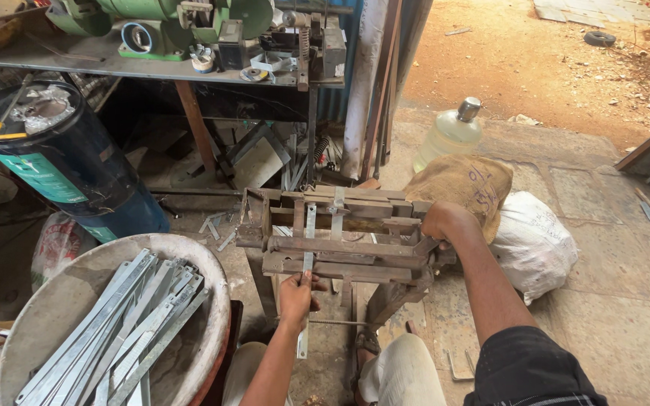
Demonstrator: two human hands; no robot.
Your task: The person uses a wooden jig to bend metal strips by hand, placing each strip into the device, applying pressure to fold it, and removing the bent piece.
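While the person sits facing a rusty metal jig (340, 240) of stacked bars on a stand, the head view looks down over both forearms. Left hand (299, 295): closed around a flat grey metal strip (308, 248), gripping it just below the jig's lower front bar. The strip stands roughly upright, running up across the front bars of the jig and down past the hand toward the floor. Right hand (445, 222): clenched on the right end of the jig, fingers wrapped over the frame; what exactly it grips there is hidden by the hand itself.

Lower left: a large round pan (62, 301), pale and worn, holding a heap of similar flat grey strips (141, 316) lying lengthwise. Behind it, a dark blue drum (77, 177) tilted to one side. At the top of the view, a counter (77, 60) carrying a green machine (189, 19) and small metal parts. Right of the jig, touching or just beside the right forearm: a brown burlap sack (464, 188), a white sack (536, 244) against it, and a clear plastic bottle (449, 135) with a grey cap behind them. Floor: stone slabs, with bare reddish ground beyond.
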